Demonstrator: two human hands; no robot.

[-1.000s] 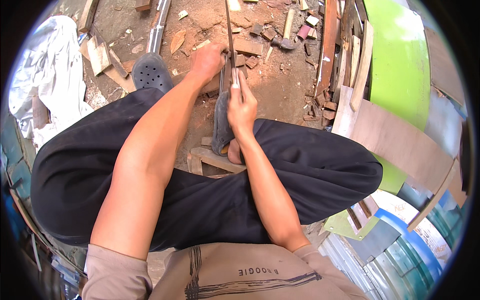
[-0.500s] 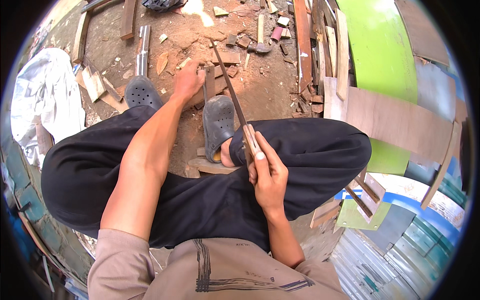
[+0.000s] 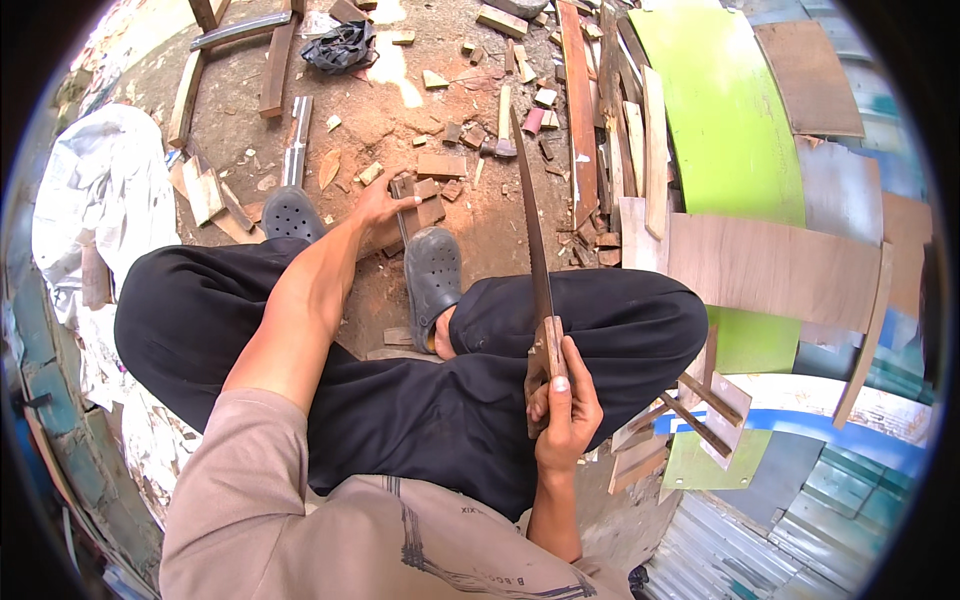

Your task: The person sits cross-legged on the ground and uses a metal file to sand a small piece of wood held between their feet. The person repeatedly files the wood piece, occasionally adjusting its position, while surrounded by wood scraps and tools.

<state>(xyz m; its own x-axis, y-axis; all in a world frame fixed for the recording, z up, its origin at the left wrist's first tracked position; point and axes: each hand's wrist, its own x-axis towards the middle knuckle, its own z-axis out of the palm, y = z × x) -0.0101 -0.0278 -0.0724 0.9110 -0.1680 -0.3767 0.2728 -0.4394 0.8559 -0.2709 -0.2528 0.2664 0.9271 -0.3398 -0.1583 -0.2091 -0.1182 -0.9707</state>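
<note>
A handsaw with a long dark toothed blade (image 3: 532,215) and a wooden handle (image 3: 547,365) is in my right hand (image 3: 568,415), closed round the handle above my right thigh. Its blade points away from me, apart from the wood. In front of my right clog (image 3: 433,275), my left hand (image 3: 377,207) is closed on a piece of wood (image 3: 404,189) low over the ground. That hand partly hides the piece. Small wood blocks (image 3: 430,207) lie just right of it.
A hammer (image 3: 503,140) and scattered offcuts (image 3: 441,165) lie ahead on the dirt. Long boards (image 3: 582,130) and a green panel (image 3: 722,110) are on the right. A white sack (image 3: 95,200) is at the left, and a black plastic bag (image 3: 340,47) at the far side.
My right hand has drawn the handsaw right and back, and its blade has swung away from the wood. My left hand stays at the piece of wood. The whole view has shifted somewhat.
</note>
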